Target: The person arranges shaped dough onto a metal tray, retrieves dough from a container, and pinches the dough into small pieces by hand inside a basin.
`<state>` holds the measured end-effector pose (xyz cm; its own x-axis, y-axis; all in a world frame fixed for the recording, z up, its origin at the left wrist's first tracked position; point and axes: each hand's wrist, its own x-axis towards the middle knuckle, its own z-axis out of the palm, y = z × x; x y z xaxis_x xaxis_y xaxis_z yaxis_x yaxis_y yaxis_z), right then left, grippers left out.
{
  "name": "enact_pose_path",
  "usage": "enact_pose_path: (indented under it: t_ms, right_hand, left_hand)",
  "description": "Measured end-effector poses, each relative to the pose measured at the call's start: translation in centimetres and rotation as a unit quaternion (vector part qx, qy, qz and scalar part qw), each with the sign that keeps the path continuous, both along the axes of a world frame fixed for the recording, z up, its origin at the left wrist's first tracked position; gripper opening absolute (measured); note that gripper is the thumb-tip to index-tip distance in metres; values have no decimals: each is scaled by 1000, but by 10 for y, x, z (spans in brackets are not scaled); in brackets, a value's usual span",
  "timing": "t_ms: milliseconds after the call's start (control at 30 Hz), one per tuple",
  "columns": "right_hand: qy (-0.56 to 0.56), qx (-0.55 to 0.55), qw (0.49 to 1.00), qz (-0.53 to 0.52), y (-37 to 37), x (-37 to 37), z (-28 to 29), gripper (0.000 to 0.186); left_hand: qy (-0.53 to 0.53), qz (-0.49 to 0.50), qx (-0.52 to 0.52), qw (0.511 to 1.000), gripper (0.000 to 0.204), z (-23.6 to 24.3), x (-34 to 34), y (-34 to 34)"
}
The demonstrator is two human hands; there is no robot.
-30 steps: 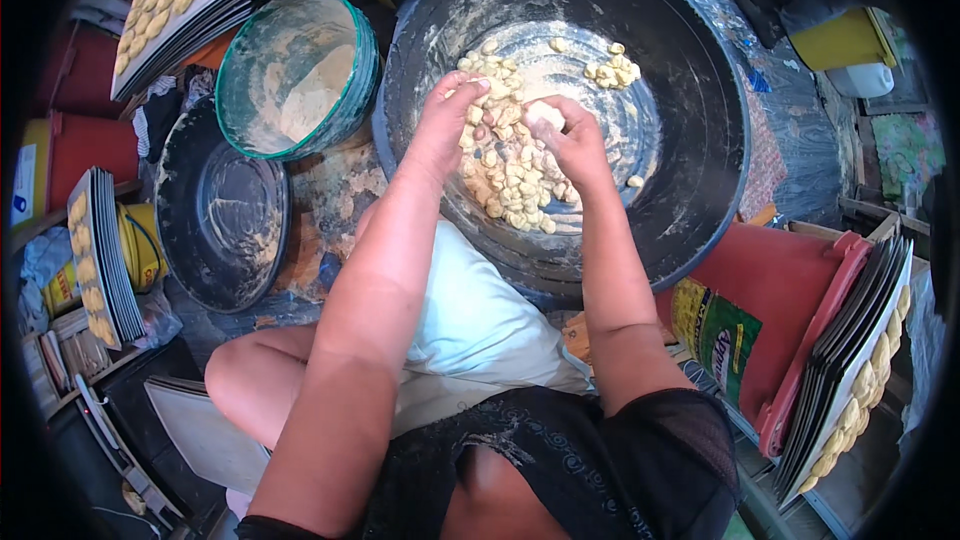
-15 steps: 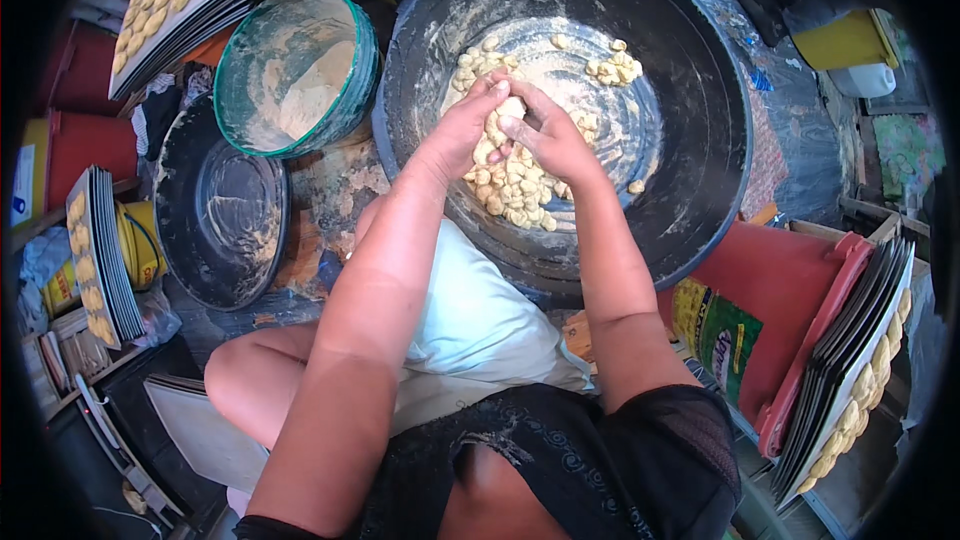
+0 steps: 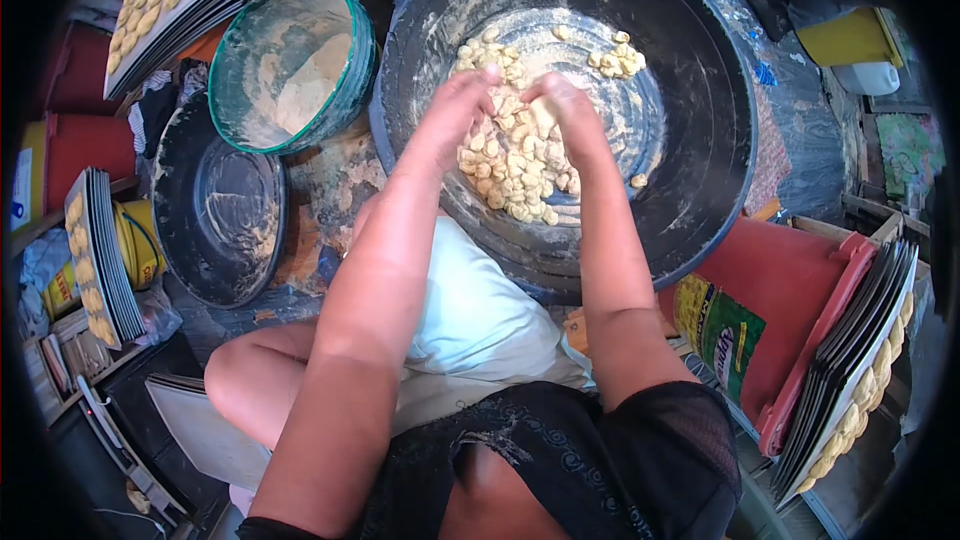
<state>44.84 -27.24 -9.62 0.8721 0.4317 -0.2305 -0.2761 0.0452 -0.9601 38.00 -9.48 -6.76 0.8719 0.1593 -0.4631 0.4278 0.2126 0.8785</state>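
Note:
Small lumps of pale yellow dough (image 3: 520, 178) lie heaped in a big black round basin (image 3: 700, 140), dusted with flour. Over the heap's left side is my left hand (image 3: 460, 112), its fingers loosely bent and apart, with no dough seen in them. My right hand (image 3: 572, 112) hangs over the right side of the heap, fingers curled down and blurred. A pale dough lump (image 3: 541, 118) shows right beside its fingers; whether they grip it I cannot tell. A smaller cluster of dough lumps (image 3: 618, 58) sits farther back on the right, and a single lump (image 3: 639, 181) lies apart near the basin's right wall.
To the left stand a green-rimmed tub (image 3: 362, 40) of flour and a black oval basin (image 3: 180, 230). Stacked trays with shaped dough pieces rise at far left (image 3: 110, 260), back left (image 3: 165, 0) and right (image 3: 850, 380). A red bin (image 3: 780, 280) borders the basin's near right.
My hands were pressed together around dough over the heap. They have moved apart, left hand to the left and right hand to the right, and the dough between them is on the heap.

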Motion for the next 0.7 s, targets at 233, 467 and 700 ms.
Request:
enact_pose_path:
  t_ms: [233,467,700]
  right_hand:
    - [-44,-223,950,215,74,23,-123,38]
    - [-317,-538,695,356,65,-76,-240,63]
    - [279,-417,663,555,-51,-4,-123,93]
  left_hand:
    - [-81,261,52,961,45,-2,-8,17]
    - [-93,294,68,949,38,-22,7,11]
    - [-80,162,97,979,30,-27,6,21]
